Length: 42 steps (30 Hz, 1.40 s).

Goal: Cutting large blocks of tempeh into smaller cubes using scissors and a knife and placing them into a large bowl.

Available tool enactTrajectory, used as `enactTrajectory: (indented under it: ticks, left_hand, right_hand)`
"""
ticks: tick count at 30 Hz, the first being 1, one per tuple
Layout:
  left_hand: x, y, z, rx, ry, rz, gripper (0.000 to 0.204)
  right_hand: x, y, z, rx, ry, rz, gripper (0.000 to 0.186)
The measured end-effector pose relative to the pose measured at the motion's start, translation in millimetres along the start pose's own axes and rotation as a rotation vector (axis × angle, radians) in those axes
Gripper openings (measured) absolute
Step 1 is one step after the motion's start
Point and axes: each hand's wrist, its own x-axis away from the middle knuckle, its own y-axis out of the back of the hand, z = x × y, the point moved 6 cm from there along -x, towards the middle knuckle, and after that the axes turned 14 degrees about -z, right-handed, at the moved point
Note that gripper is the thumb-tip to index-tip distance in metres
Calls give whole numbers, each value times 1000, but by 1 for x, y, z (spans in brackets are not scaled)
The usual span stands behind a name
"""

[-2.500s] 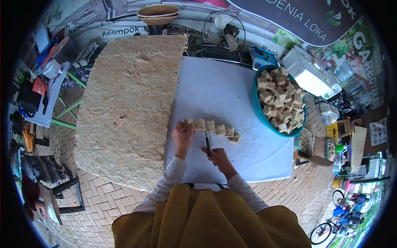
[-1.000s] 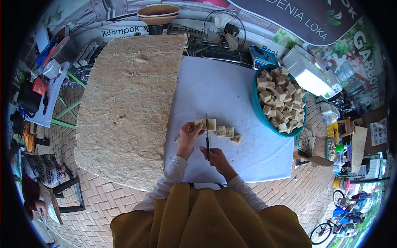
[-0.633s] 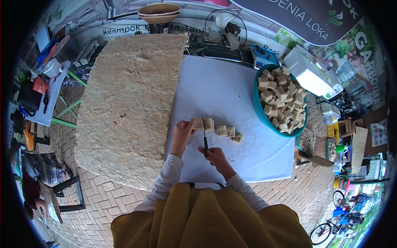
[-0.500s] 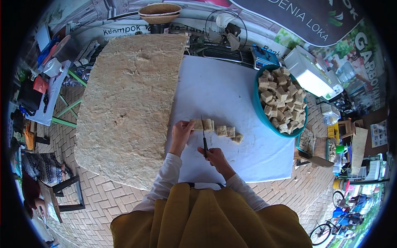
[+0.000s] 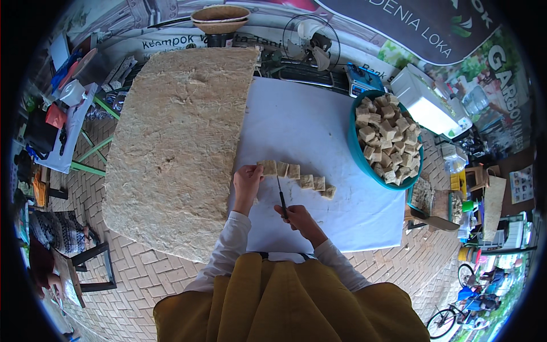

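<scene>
Fibrous and tan, one big slab (image 5: 181, 142) covers the left half of the table, with one white sheet (image 5: 319, 137) laid over the right half. From the head view I count five cut cubes (image 5: 299, 179) in a short row on that sheet, the row slanting down to the right, the pieces touching or just beside one another. My left hand (image 5: 247, 181) rests on the sheet at the slab's right edge, fingers curled onto the leftmost cube. My right hand (image 5: 298, 216) is closed round the handle of one knife (image 5: 281, 199), whose dark blade points away from me and sits just below the row, between the first and second cubes. My two hands are near each other but apart.

To the right, one teal bowl (image 5: 354, 149) stands on the sheet's edge, heaped with many more cubes; I cannot count them. Behind the table I see one small fan (image 5: 310, 41), one woven basket (image 5: 220, 18), and one white box (image 5: 423, 101) beyond the bowl. Brick paving (image 5: 134, 285) lies below, and my yellow apron (image 5: 285, 305) hides the table's near edge.
</scene>
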Motion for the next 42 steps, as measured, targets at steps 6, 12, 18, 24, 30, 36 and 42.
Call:
enactTrajectory:
  ticks: [6, 12, 18, 24, 30, 36, 42]
  left_hand:
    - [1, -1, 9, 267, 94, -15, 31]
    - [19, -15, 3, 273, 118, 48, 29]
    - [27, -15, 0, 284, 76, 61, 26]
    - [22, -11, 5, 225, 43, 32, 23]
    - [27, -11, 0, 119, -34, 55, 22]
    - [23, -5, 5, 77, -43, 25, 21]
    - [24, -4, 3, 23, -26, -4, 22]
  right_hand:
    - [42, -15, 16, -212, -120, 283, 48]
    - [36, -19, 16, -230, -99, 293, 48]
    - [23, -15, 20, -170, -80, 204, 46]
    - [14, -14, 10, -8, 28, 38, 46]
    - [4, -19, 11, -189, -12, 134, 45]
    - [1, -23, 13, -101, 18, 105, 47]
    - [-2, -22, 8, -49, 5, -25, 54]
